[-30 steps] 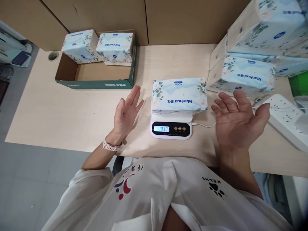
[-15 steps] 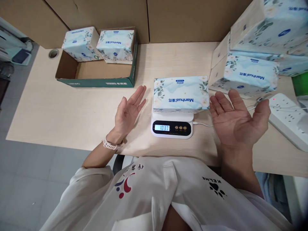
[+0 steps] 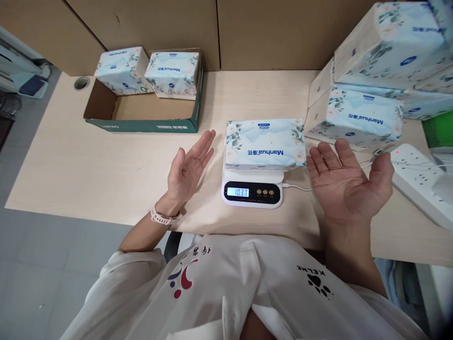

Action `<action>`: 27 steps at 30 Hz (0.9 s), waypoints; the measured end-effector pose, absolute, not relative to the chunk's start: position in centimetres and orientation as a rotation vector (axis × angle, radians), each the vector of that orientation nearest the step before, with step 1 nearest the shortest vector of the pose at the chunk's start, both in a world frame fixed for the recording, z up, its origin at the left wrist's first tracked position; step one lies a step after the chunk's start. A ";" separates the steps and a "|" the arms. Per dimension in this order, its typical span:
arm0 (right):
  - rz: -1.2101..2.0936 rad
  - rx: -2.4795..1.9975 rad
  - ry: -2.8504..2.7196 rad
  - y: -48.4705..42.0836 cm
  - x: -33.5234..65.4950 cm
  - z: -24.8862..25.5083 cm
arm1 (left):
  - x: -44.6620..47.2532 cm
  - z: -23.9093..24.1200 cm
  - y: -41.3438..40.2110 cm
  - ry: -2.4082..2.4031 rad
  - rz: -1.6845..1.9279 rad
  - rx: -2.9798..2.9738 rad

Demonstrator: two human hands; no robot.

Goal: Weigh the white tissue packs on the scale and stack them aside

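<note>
A floral pale-blue tissue pack (image 3: 265,141) rests flat on a white digital scale (image 3: 253,194), whose lit display reads 103.7. To the left of the pack, my left hand (image 3: 189,167) is held open with its fingers stretched out, apart from the pack and holding nothing. On the other side, my right hand (image 3: 350,182) is open and palm up, also holding nothing. Its fingertips come close to the pack's right end; I cannot tell whether they touch.
A shallow green cardboard box (image 3: 141,126) at the back left holds two tissue packs (image 3: 172,75). More packs (image 3: 361,115) are stacked at the back right. A white power strip (image 3: 421,182) lies at the right. A cardboard wall (image 3: 269,35) lines the table's back edge.
The view has tilted slightly, so things sit a little lower in the picture. Both hands stay open in nearly the same place, and the scale reading is the same.
</note>
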State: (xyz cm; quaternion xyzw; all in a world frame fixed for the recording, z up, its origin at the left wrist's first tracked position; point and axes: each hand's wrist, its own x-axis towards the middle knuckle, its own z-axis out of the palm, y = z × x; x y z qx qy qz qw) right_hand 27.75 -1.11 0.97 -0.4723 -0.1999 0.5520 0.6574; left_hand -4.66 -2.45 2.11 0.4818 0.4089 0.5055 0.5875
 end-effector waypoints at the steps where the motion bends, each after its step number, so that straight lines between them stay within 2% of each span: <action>1: 1.257 -1.073 -0.427 -1.1 27.5 1.3 | -4.6 2.1 -2.5 0.927 1.187 1.098; 7: 1.275 -1.072 -0.354 -1.2 26.7 2.4 | -4.4 2.2 -2.7 0.836 1.228 0.973; 27: 1.205 -1.067 -0.509 -1.2 28.1 1.3 | -4.1 2.7 -2.8 0.890 1.234 0.917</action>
